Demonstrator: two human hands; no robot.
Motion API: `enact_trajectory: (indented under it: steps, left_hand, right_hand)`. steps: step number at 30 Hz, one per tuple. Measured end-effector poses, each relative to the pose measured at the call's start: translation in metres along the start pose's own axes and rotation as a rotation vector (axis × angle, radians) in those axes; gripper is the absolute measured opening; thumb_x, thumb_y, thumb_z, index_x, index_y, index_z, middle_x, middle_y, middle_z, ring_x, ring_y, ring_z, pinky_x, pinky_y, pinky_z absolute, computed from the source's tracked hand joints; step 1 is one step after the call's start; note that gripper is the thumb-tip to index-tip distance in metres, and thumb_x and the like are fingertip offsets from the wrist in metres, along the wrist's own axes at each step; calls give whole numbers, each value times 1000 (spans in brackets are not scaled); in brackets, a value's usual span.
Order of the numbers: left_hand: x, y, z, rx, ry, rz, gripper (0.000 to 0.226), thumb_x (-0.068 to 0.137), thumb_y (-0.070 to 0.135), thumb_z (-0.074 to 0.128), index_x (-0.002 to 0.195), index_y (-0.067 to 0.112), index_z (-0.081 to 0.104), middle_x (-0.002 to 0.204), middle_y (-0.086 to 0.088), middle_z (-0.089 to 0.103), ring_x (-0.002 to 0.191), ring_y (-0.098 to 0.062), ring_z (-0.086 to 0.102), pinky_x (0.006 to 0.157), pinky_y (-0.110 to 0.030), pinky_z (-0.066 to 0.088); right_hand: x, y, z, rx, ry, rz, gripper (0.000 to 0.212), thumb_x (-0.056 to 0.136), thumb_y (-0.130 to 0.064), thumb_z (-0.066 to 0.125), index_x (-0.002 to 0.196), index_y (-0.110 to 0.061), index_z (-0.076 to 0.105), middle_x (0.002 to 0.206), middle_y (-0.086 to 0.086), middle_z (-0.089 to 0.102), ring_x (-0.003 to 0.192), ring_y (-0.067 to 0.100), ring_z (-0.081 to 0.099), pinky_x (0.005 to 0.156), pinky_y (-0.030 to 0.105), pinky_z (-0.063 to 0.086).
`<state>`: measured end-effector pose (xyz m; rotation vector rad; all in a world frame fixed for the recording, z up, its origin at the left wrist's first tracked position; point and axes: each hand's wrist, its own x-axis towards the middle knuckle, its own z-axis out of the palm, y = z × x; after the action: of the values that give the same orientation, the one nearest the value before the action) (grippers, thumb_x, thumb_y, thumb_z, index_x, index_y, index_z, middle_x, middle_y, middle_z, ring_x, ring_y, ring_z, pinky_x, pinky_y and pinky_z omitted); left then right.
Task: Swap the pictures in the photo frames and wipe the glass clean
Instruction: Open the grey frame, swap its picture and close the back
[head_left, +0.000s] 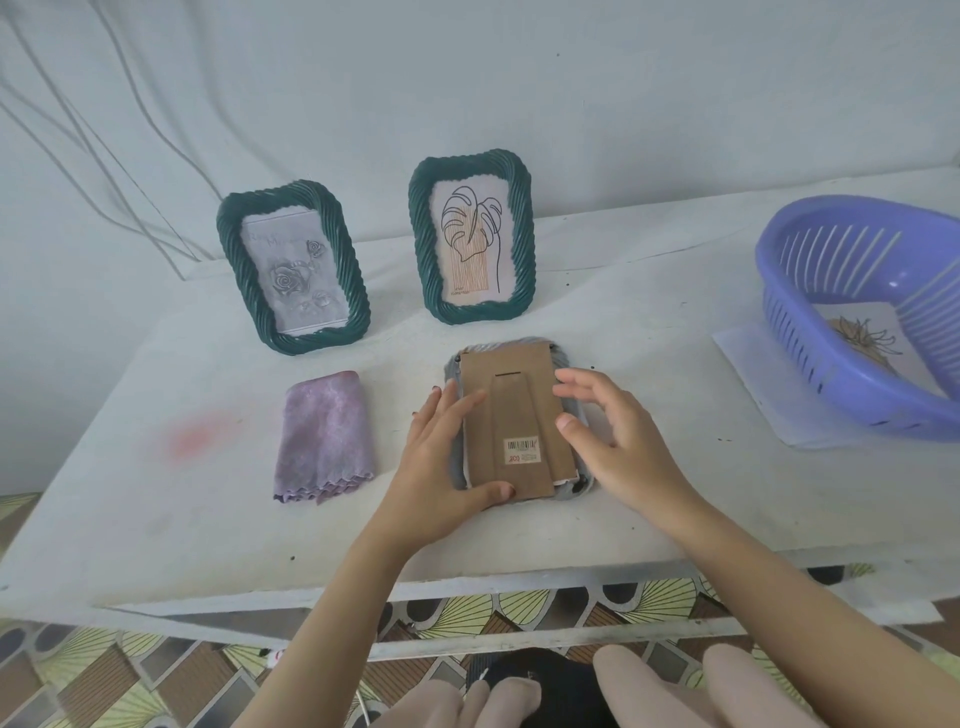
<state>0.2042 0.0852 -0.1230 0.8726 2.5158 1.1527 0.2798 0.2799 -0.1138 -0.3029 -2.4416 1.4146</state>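
Note:
A grey photo frame (563, 358) lies face down in the middle of the white table (156, 519), its brown cardboard back (511, 410) with a barcode sticker facing up. My left hand (447, 467) rests on the frame's left edge, fingers straight, thumb at the bottom edge. My right hand (618, 436) hovers over its right side with loosely spread fingers touching the back. Two green twisted frames stand behind: one with a grey rose picture (293, 275), one with a leaf drawing (471, 239). A folded purple cloth (324, 436) lies left of my hands.
A purple plastic basket (852, 322) sits at the right on a white sheet, with a picture inside it. The wall is close behind the frames, with cables hanging at the left. The table's front edge runs just below my forearms.

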Motion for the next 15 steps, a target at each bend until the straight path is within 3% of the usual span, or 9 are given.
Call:
enact_trajectory:
  steps: [5, 9, 12, 15]
  left_hand:
    - [0, 0, -1, -19, -35, -20, 89, 67, 39, 79, 137, 44, 25, 155, 8, 7, 141, -2, -8, 113, -32, 7]
    - [0, -2, -1, -7, -39, -3, 87, 68, 41, 77, 138, 42, 25, 154, 12, 7, 140, -1, -8, 113, -31, 6]
    - [1, -3, 0, -6, -33, 10, 88, 63, 52, 72, 137, 44, 26, 153, 16, 8, 139, 1, -6, 113, -30, 5]
    - [2, -1, -1, -7, -26, 22, 89, 59, 56, 70, 136, 46, 26, 154, 11, 12, 138, 3, -5, 111, -27, 4]
  right_hand:
    - [6, 1, 4, -8, -14, 42, 41, 87, -21, 57, 127, -27, 49, 128, -6, 55, 122, 5, 46, 107, 35, 34]
    - [6, 2, 5, 26, -10, 48, 41, 87, -20, 59, 125, -29, 50, 125, -8, 57, 121, 2, 47, 107, 34, 34]
    - [6, 3, 4, 33, 10, 22, 40, 86, -17, 59, 123, -28, 53, 122, -14, 56, 119, 0, 47, 105, 27, 34]
    - [6, 0, 2, 37, 41, -7, 35, 86, -14, 60, 115, -33, 56, 111, -26, 55, 111, -5, 47, 95, 9, 31]
